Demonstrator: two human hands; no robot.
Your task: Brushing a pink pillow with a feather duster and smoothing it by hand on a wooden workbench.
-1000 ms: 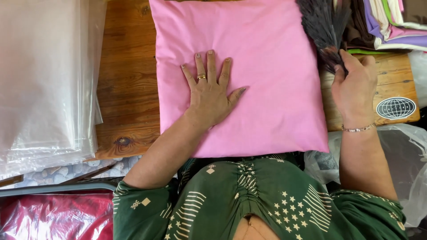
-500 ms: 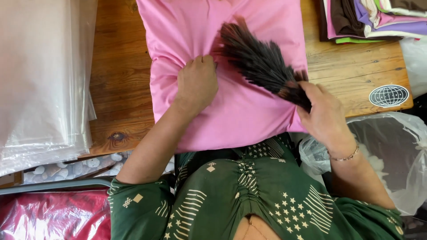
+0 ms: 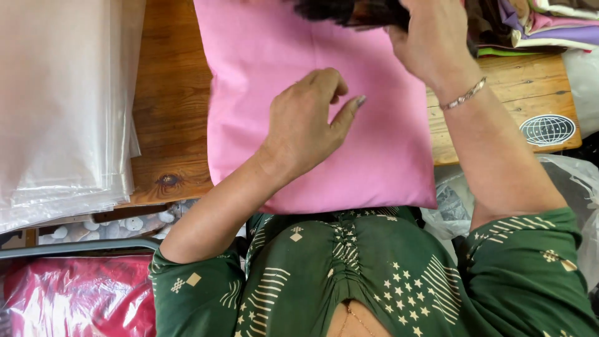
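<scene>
Under both hands, in the head view, a pink pillow (image 3: 293, 118) lies flat on the wooden surface (image 3: 171, 118). The left hand (image 3: 306, 122) rests on the middle of the pillow, fingers loosely curled, thumb stretched out, holding nothing. The right hand (image 3: 430, 37) is above the pillow's far edge, closed around the handle of a dark feather duster (image 3: 340, 11) whose feathers point towards the left hand's side and touch the pillow's top. A bracelet (image 3: 465, 93) circles the right wrist. Beyond the right hand sits a stack of folded cloth (image 3: 543, 25). Well to the left of the left hand lies a pile of clear plastic bags (image 3: 62, 106).
</scene>
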